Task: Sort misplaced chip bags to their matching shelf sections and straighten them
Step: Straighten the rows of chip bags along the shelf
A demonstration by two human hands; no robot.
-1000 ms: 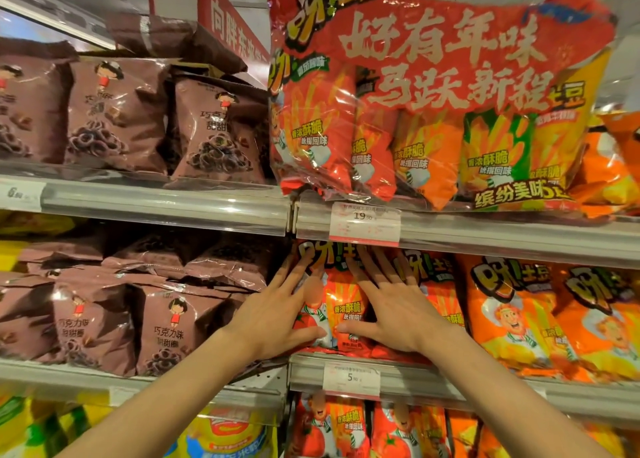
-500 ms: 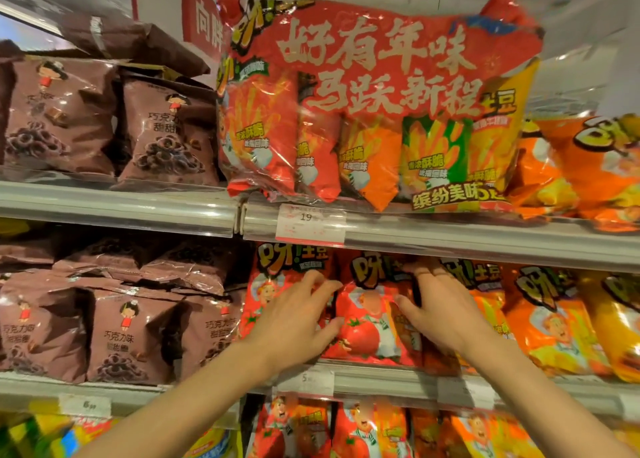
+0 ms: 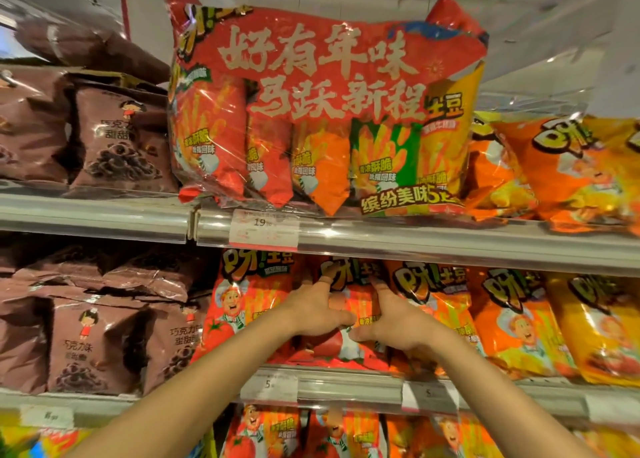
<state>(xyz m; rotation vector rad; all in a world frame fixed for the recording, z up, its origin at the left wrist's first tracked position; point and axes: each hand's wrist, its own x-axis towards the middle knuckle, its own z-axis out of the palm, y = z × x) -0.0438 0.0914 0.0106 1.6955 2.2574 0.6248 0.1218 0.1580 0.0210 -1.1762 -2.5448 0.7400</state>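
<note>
Two hands on one red chip bag [image 3: 349, 319].
Left hand [image 3: 313, 310] and right hand [image 3: 398, 322] press it, fingers [image 3: 327, 282] spread, middle shelf [image 3: 346, 386].

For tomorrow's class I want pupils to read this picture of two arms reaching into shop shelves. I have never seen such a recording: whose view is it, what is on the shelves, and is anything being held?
There is no machine here. One camera, worn on a person's head, looks forward at their own bare arms. The left hand and right hand both rest on a glossy red tomato-flavour chip bag standing on the middle grey metal shelf. The fingers are spread against its front and sides; the picture does not show whether they grip it or only press it straight. Beside it on the right stand orange chip bags. To the left are brown chocolate snack bags. On the shelf above sits a large clear multipack with a red banner, over a white price label.
</note>
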